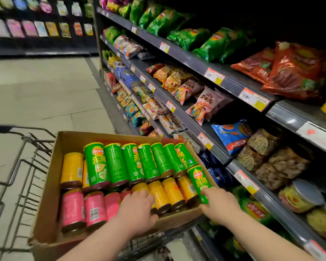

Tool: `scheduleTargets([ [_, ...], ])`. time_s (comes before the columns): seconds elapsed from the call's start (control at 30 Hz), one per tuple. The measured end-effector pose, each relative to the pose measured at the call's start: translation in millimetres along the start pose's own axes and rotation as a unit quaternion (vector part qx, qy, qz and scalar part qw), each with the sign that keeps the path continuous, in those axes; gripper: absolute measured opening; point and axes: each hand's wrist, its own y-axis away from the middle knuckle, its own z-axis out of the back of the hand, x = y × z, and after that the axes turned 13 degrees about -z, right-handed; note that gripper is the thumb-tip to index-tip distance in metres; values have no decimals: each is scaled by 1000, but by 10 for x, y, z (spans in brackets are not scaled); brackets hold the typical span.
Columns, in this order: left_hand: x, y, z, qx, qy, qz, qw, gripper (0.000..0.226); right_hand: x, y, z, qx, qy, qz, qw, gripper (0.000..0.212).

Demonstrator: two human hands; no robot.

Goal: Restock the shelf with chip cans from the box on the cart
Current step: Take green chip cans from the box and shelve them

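An open cardboard box sits on a wire cart and holds several chip cans lying on their sides: green ones in the far row, yellow ones and pink ones nearer me. My right hand grips the lower end of a green can at the box's right edge. My left hand lies over a yellow can with its fingers curled round it. The shelf stands to the right of the cart.
Shelves on the right carry snack bags, green chip bags and tubs, with price tags along the rails. More green cans stand on a low shelf by the cart. Tiled aisle floor stretches ahead on the left.
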Motion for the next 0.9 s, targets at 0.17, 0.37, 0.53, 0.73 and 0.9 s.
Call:
scheduleTargets([
  [0.17, 71, -158, 69, -4, 3, 23, 1000, 51, -212, -453, -45, 33, 9, -38, 999, 44],
  [0.37, 153, -454, 127, -29, 30, 32, 999, 74, -287, -982, -170, 79, -4, -61, 995, 42],
  [0.53, 164, -729, 62, -7, 44, 38, 998, 65, -306, -1276, -367, 117, -59, -81, 988, 40],
  [0.73, 198, -971, -93, 5, 43, 56, 997, 81, -279, -1415, -579, 159, -111, -116, 974, 83],
  [0.9, 216, -1095, -89, 85, 33, 61, 994, 66, -240, -1473, -671, 137, -113, -138, 974, 105],
])
